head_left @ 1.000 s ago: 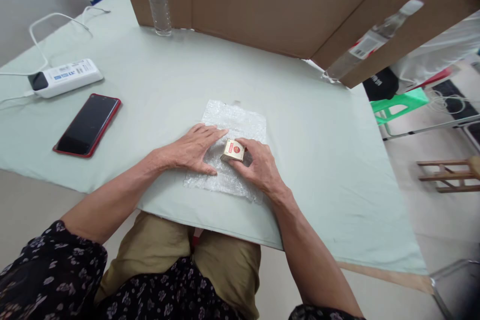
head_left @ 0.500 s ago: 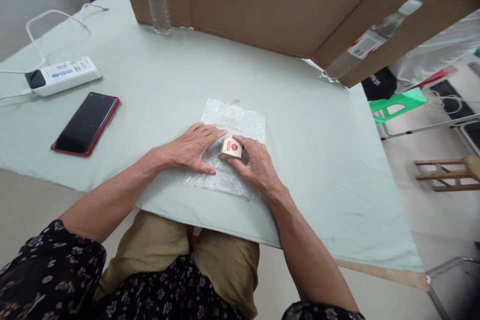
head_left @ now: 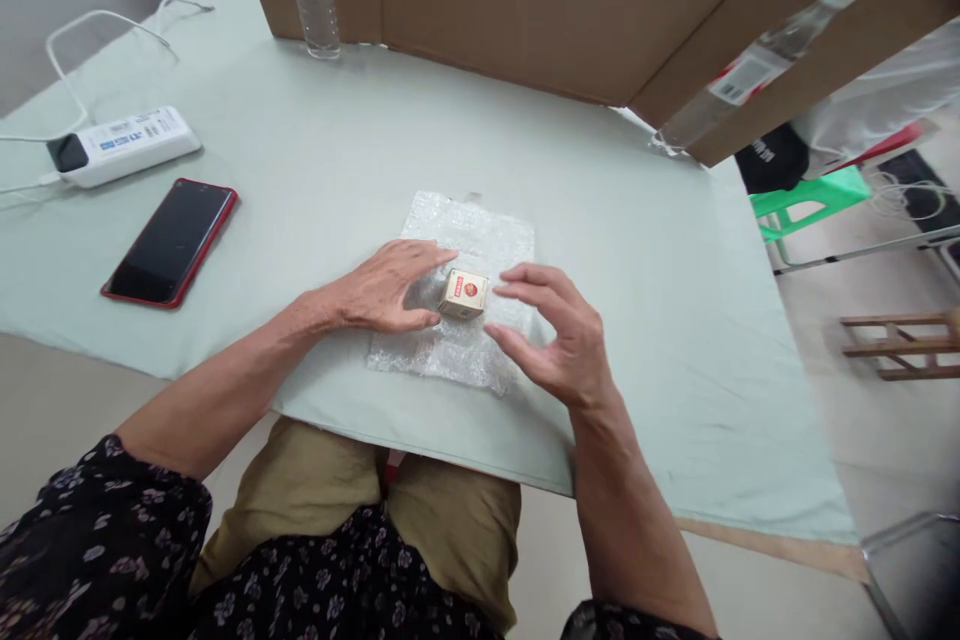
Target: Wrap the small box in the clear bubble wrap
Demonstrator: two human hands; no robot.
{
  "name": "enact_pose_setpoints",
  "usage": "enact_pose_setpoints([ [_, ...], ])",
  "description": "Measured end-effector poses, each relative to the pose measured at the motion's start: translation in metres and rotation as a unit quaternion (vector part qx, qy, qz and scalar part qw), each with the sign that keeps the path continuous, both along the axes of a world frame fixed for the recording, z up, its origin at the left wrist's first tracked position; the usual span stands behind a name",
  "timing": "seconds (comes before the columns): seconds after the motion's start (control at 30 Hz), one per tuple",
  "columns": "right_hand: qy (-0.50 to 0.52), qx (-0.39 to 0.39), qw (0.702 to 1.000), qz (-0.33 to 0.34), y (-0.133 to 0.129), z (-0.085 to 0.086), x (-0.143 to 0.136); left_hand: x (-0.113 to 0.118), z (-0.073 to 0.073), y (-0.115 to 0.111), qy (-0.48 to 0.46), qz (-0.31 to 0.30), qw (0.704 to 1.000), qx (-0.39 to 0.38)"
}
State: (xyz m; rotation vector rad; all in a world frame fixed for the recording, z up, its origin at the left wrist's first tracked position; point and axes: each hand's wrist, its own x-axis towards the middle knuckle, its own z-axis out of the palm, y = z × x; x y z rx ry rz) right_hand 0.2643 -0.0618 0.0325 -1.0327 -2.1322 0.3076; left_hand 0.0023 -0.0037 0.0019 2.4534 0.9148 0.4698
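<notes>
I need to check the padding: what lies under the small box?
The small box sits on the bubble wrap sheet, which lies on the table. Anything beneath the sheet is hidden.

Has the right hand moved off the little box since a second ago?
Yes. The right hand has let go of the box and lifted toward the right edge of the bubble wrap, fingers open.
</notes>
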Motion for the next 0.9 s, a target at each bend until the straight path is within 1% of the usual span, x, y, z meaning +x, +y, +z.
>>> enact_pose_setpoints([
  [0.03, -0.020, -0.022, 0.998, 0.049, -0.004, 0.005, 0.000, 0.000, 0.002, 0.000, -0.015, 0.008, 1.000, 0.003],
  [0.1, -0.098, -0.079, 0.982, 0.137, -0.011, 0.010, -0.004, 0.001, 0.005, 0.000, -0.049, 0.019, 0.999, 0.009],
  [0.13, -0.146, -0.102, 0.971, 0.162, -0.013, 0.010, -0.008, 0.001, 0.007, -0.001, -0.065, 0.023, 0.998, 0.010],
  [0.2, -0.222, -0.123, 0.953, 0.166, -0.018, 0.006, -0.016, 0.002, 0.010, -0.001, -0.091, 0.025, 0.996, 0.009],
  [0.3, -0.271, -0.102, 0.947, 0.137, -0.021, -0.002, -0.025, 0.003, 0.015, -0.002, -0.111, 0.027, 0.993, 0.004],
  [0.4, -0.269, -0.054, 0.955, 0.110, -0.021, -0.004, -0.025, 0.004, 0.019, -0.006, -0.126, 0.021, 0.992, -0.001],
  [0.47, -0.234, -0.019, 0.968, 0.082, -0.020, -0.002, -0.023, 0.005, 0.020, -0.008, -0.136, 0.005, 0.991, -0.013],
  [0.53, -0.179, 0.018, 0.983, 0.041, -0.019, 0.000, -0.022, 0.007, 0.021, -0.010, -0.137, -0.016, 0.990, -0.019],
  [0.63, -0.109, 0.061, 0.992, -0.033, -0.015, -0.002, -0.022, 0.010, 0.018, -0.012, -0.120, -0.023, 0.992, 0.002],
  [0.7, -0.079, 0.061, 0.992, -0.077, -0.011, -0.009, -0.023, 0.013, 0.014, -0.012, -0.115, -0.003, 0.993, 0.021],
  [0.77, -0.054, 0.037, 0.992, -0.110, -0.005, -0.017, -0.025, 0.017, 0.010, -0.013, -0.124, 0.026, 0.992, 0.022],
  [0.83, -0.029, 0.004, 0.992, -0.119, 0.002, -0.025, -0.028, 0.021, 0.006, -0.014, -0.142, 0.053, 0.988, 0.002],
  [0.9, -0.008, -0.029, 0.994, -0.109, 0.007, -0.031, -0.030, 0.024, 0.004, -0.015, -0.168, 0.066, 0.983, -0.022],
])
